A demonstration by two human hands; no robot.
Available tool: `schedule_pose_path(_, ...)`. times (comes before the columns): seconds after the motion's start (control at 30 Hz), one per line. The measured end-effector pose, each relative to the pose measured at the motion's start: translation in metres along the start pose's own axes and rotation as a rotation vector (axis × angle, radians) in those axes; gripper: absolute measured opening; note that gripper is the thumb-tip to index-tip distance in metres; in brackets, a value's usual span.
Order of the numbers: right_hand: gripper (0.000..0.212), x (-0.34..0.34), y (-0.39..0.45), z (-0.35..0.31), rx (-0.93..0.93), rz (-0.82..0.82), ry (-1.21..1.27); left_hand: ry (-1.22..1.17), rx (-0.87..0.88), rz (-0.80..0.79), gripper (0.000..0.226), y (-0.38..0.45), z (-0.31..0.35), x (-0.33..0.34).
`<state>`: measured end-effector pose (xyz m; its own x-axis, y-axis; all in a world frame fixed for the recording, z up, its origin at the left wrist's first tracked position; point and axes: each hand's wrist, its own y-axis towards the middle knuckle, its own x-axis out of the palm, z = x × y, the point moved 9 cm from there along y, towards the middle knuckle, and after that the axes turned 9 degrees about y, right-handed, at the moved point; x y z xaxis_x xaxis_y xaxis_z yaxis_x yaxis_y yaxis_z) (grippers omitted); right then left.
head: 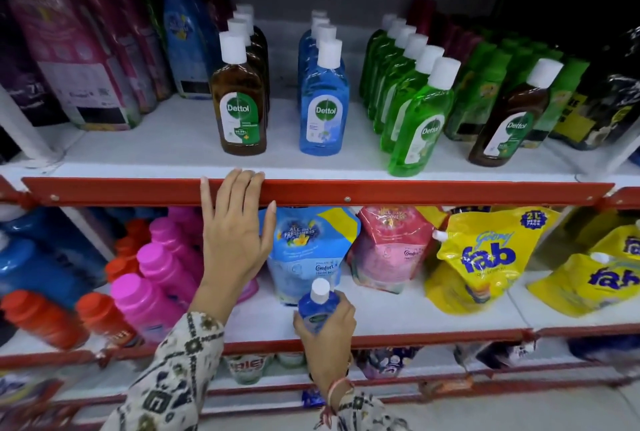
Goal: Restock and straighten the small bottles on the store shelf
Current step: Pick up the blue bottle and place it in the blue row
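Observation:
My right hand [327, 337] grips a small blue bottle with a white cap [317, 306], held upright in front of the lower shelf. My left hand [233, 233] lies flat, fingers apart, with its fingertips on the red front rail [415, 192] of the upper shelf. On that shelf stand rows of white-capped bottles: a brown row [239, 108], a blue row [323, 101] and a green row [415, 115] that leans left. One lone brown bottle [509, 125] tilts at the right, in front of green pouches.
Tall purple and blue refill packs [79, 59] fill the upper shelf's left. Below are red [41, 318] and pink bottles [152, 292], blue [308, 250] and pink pouches [391, 247], and yellow pouches [485, 257]. Bare white shelf [166, 143] shows between the bottle rows.

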<state>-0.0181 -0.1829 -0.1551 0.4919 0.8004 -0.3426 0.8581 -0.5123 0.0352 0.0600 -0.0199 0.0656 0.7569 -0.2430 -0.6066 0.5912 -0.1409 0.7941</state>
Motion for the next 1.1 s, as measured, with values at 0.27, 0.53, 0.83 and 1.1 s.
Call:
schedule_pose_path(0.27,0.080,-0.011,0.007,-0.011,-0.088,0.014,0.025,0.001,0.036,0.020,0.043,-0.001,-0.003,0.000)
schedule_pose_path(0.53,0.090,-0.067,0.021,-0.110,-0.323,-0.004,0.112,-0.002,0.043,0.016,0.043,-0.001,-0.004,0.003)
schedule_pose_path(0.83,0.096,-0.124,0.046,-0.261,-0.616,0.119,0.160,-0.006,0.038,0.040,0.046,0.000,-0.002,0.002)
schedule_pose_path(1.1,0.088,-0.108,0.089,-0.301,-0.565,0.225,0.254,-0.017,0.053,0.038,0.047,-0.001,-0.003,0.002)
